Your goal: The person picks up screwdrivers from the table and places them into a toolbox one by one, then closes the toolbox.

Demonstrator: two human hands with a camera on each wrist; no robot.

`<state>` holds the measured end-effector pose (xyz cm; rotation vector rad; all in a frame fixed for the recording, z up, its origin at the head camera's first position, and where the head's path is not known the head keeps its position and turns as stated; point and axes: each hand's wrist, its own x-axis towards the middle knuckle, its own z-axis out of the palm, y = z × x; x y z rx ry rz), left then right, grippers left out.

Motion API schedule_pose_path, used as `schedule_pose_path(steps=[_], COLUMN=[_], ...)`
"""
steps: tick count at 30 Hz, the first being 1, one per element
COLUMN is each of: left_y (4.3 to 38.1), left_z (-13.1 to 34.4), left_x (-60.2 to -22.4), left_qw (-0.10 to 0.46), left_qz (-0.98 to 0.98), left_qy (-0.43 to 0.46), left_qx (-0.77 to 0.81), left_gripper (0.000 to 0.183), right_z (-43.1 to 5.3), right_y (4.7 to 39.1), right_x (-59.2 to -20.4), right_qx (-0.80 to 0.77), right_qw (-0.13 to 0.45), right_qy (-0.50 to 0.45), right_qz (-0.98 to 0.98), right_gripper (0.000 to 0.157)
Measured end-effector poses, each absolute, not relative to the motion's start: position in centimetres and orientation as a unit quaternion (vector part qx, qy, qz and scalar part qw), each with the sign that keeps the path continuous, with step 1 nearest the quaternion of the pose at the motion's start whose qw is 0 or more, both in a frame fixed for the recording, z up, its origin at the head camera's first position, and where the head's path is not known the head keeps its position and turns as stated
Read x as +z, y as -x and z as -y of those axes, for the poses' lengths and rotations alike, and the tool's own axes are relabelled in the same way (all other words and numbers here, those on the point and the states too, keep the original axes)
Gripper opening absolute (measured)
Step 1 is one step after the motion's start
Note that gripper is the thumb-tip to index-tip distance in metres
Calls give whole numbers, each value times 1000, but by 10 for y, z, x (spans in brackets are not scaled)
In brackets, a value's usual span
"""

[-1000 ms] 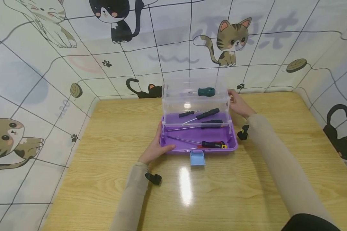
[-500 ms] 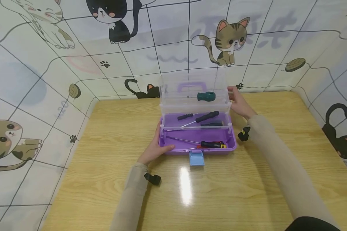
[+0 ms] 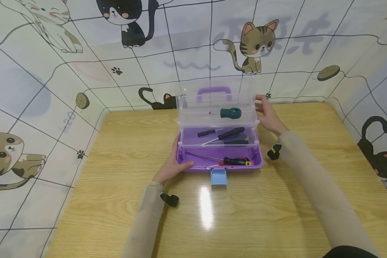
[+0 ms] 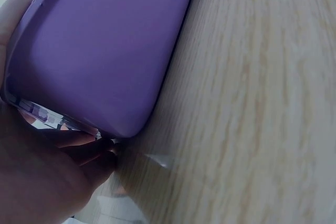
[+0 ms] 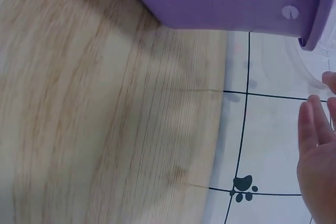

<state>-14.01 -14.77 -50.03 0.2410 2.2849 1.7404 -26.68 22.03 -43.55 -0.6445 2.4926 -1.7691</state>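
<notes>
A purple toolbox stands unfolded, its clear stepped trays raised over the base. My left hand grips the box's front left corner, thumb on the front rim and fingers along the left end. Beside the clear lid's right edge is my right hand; its fingers look straight in the right wrist view, and their contact with the lid is partly out of frame. A teal-handled screwdriver lies in the top tray. Below it rest several dark-handled screwdrivers. The base holds a black-and-yellow screwdriver and a red one, partly covered.
A light blue latch hangs down at the box front. Behind the trays shows the lid's purple handle. The wooden table ends at a wall sheet printed with cats.
The clear trays have sunk lower and come forward over the base. The lid's purple handle has risen into view. My right hand has shifted slightly; my left hand keeps its grip.
</notes>
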Motion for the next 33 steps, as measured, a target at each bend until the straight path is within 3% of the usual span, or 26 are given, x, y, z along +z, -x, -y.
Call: schedule_pose_path(steps=[9,15,27,33], left_y=[130,128,128,128], left_z=[143,142,141,141], left_x=[-468,-465,-466,-467], left_qw=[144,150,146,146], left_qz=[-783,-778,-773,-781], left_qy=[-85,-86,-88,-88], left_qx=[599,605,611,601], left_gripper=[113,113,110,111], right_z=[-228,-235,-241,-241], right_y=[272,274,264,261], right_x=[-448,-458,-442,-431], right_qx=[-596,-597,-575,-541], right_qw=[4,3,-3,-28], right_qy=[212,214,194,149], right_qz=[-774,-773,-795,-827], right_gripper=[49,48,34,44])
